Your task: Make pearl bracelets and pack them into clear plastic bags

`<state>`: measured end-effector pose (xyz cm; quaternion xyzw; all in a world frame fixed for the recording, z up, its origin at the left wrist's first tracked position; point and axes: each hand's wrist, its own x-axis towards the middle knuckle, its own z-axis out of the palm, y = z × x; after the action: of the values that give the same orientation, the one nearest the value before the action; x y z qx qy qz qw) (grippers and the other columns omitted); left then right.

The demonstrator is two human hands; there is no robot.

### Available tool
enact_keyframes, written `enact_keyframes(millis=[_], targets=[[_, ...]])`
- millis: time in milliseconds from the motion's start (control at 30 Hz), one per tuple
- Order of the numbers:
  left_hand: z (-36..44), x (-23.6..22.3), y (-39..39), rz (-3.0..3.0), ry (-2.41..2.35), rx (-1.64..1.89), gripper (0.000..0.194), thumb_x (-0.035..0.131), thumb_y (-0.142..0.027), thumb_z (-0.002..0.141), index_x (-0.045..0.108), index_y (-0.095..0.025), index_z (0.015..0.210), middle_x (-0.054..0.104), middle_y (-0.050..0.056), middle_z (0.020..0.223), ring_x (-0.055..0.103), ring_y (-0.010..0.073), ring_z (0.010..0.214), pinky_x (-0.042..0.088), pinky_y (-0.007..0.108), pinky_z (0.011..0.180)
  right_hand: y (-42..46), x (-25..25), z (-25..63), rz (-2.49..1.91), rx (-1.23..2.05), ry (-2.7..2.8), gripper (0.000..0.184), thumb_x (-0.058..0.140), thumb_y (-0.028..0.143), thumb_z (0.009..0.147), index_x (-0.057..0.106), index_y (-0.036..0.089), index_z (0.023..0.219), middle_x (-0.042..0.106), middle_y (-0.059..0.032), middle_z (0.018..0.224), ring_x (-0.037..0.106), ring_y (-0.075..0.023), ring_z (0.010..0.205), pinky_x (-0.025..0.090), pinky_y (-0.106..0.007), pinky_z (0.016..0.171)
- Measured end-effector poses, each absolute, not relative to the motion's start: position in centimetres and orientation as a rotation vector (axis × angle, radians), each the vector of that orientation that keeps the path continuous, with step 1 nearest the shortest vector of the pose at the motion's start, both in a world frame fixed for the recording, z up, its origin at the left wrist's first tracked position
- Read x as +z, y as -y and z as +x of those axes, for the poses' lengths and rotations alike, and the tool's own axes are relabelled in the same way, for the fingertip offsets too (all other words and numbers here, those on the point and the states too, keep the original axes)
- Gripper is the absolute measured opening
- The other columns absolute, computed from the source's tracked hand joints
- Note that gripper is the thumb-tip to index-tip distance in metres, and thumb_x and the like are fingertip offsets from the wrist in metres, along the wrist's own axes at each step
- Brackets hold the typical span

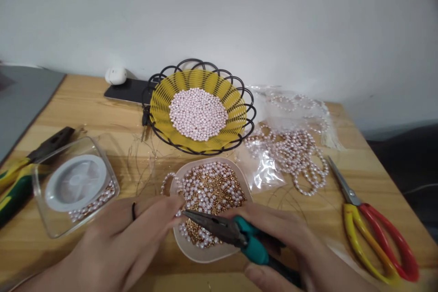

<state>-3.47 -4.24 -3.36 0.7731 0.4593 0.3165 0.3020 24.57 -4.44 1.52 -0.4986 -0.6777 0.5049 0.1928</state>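
My right hand (290, 232) grips needle-nose pliers (224, 232) with teal and black handles. Their jaws point left and meet the fingertips of my left hand (137, 232). Those fingers are pinched on a pearl bead strand (167, 179), which loops out above them; the end at the plier tips is too small to make out. Below both hands stands a pale square dish (193, 255) with white pearl and gold beads in it. A dark ring is on a finger of my left hand.
Behind the dish stands a yellow woven basket (159, 109) of pink pearls. Finished-looking bead strands (301, 159) and plastic bags (267, 171) lie to its right, near scissors (369, 232). At left are a clear box (51, 232) with a white spool (75, 182), and other pliers (51, 146).
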Motion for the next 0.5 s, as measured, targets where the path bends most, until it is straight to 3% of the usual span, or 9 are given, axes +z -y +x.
enact_keyframes(millis=[133,267,367,500], targets=[[-2.8,-1.7,2.9,2.182,-1.232,0.726,0.031,0.05,-0.03,0.103,0.061,-0.034,0.132,0.081,-0.001,0.106,0.076,0.0183,0.085,0.059,0.025,0.069,4.3,1.7,24.5,-1.391,1.471,1.857,0.024,0.065,0.04,0.093,0.075,0.024,0.108,0.075,-0.0065,0.087,0.072,-0.0225,0.078,0.063,-0.025,0.064],[-2.4,-0.9,2.1,2.196,-1.198,0.714,0.026,0.048,-0.029,0.102,0.064,-0.037,0.122,0.082,-0.006,0.099,0.077,0.0151,0.077,0.057,0.022,0.059,4.1,1.8,24.3,-1.386,1.485,1.826,0.027,0.064,0.042,0.094,0.076,0.024,0.109,0.076,-0.007,0.088,0.072,-0.023,0.079,0.063,-0.025,0.065],[-2.4,-1.2,2.4,2.159,-1.245,0.749,0.032,0.049,-0.025,0.101,0.063,-0.039,0.126,0.082,-0.006,0.092,0.074,0.0143,0.069,0.054,0.023,0.055,4.2,1.8,24.2,-1.382,1.484,1.833,0.028,0.063,0.042,0.095,0.075,0.024,0.113,0.077,-0.0067,0.088,0.073,-0.0234,0.08,0.064,-0.026,0.067],[-2.5,-1.6,2.8,2.12,-1.19,0.773,0.039,0.049,-0.02,0.1,0.058,-0.039,0.133,0.08,-0.004,0.089,0.074,0.0163,0.077,0.054,0.025,0.059,4.4,1.6,24.4,-1.363,1.427,1.886,0.027,0.065,0.038,0.093,0.073,0.026,0.116,0.078,-0.0071,0.094,0.075,-0.0259,0.088,0.065,-0.028,0.073]])
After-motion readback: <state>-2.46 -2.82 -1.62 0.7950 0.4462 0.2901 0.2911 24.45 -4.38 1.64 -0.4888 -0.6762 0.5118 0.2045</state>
